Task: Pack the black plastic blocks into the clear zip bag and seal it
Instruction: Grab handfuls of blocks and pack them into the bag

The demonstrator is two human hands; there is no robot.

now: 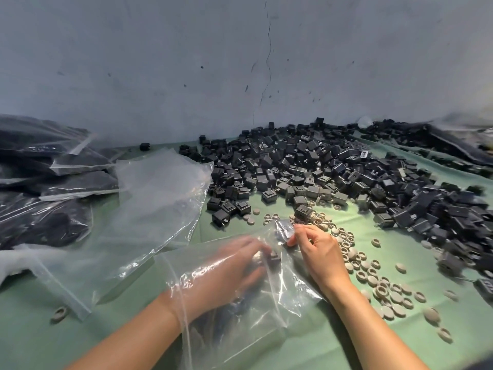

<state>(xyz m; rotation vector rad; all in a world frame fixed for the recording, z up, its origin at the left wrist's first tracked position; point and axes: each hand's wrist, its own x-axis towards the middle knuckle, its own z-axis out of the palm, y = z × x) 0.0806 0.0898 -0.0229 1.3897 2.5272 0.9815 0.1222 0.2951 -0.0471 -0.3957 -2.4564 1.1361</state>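
A clear zip bag (240,303) lies on the green table in front of me. My left hand (229,271) is pushed inside it up to the wrist, blurred, its fingers curled round a black plastic block (274,256). My right hand (314,249) pinches the far corner of the bag from outside, where another dark block (282,232) shows through the film. A big heap of black plastic blocks (333,172) covers the table behind and to the right of my hands.
Many small grey round caps (384,287) are strewn right of my right hand. Empty clear bags (149,209) lie to the left, filled sealed bags (53,180) are stacked at the far left. A grey wall stands behind the table.
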